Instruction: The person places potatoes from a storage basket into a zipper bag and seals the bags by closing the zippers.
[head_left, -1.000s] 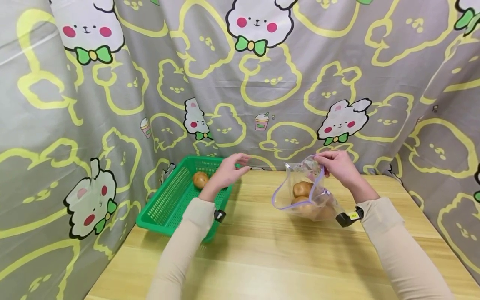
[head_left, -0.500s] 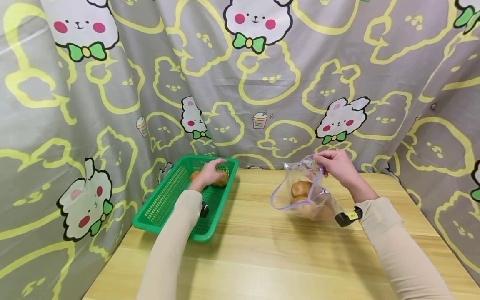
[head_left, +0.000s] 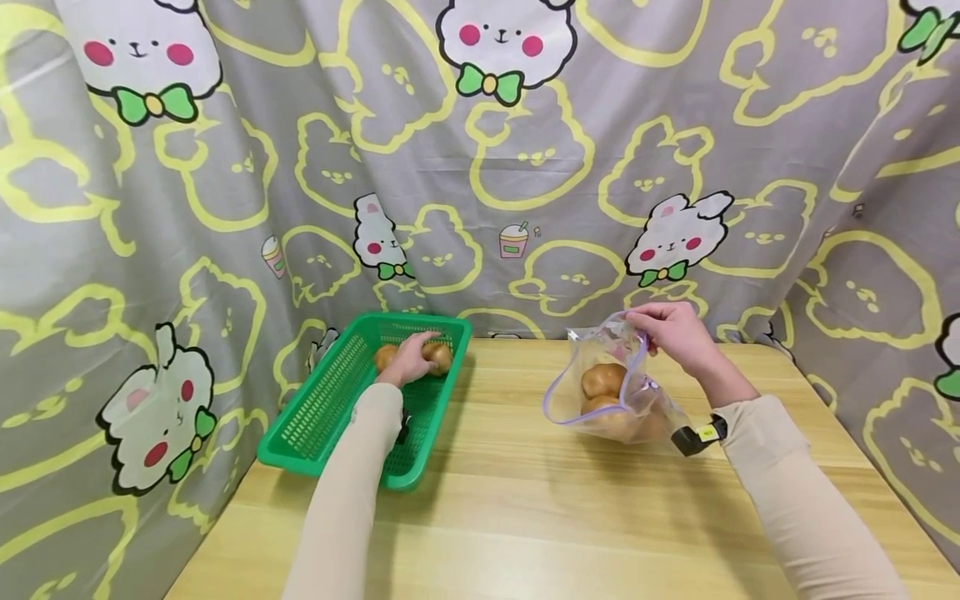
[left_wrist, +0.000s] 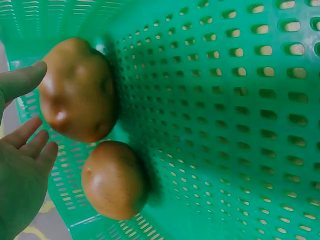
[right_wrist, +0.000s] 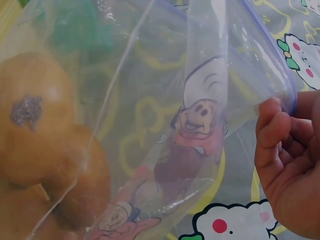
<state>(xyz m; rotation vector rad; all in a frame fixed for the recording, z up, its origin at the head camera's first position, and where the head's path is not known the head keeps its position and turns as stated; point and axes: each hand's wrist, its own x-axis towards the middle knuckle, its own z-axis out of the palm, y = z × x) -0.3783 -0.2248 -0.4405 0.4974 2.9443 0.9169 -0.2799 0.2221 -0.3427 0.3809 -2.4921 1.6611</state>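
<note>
My left hand point(head_left: 408, 358) is inside the green plastic basket point(head_left: 347, 321), over two brown potatoes. In the left wrist view its thumb overlaps the edge of the larger, lumpy potato point(left_wrist: 79, 95). The fingers are spread apart beside that potato, not curled round it. A rounder potato point(left_wrist: 115, 180) lies next to it. My right hand point(head_left: 673, 329) pinches the purple-edged rim of a clear zip bag point(head_left: 573, 387) between thumb and fingers. Several potatoes point(right_wrist: 37, 115) sit inside the bag, and its mouth gapes toward the left.
Basket and bag stand on a wooden table point(head_left: 517, 500), with bare wood between them. A grey patterned curtain point(head_left: 442, 150) hangs behind the table and along both sides. A small black camera point(head_left: 693, 437) is strapped to my right wrist.
My left hand has moved left and down from above the basket's right rim to the potatoes inside. The right hand keeps hold of the bag in nearly the same place.
</note>
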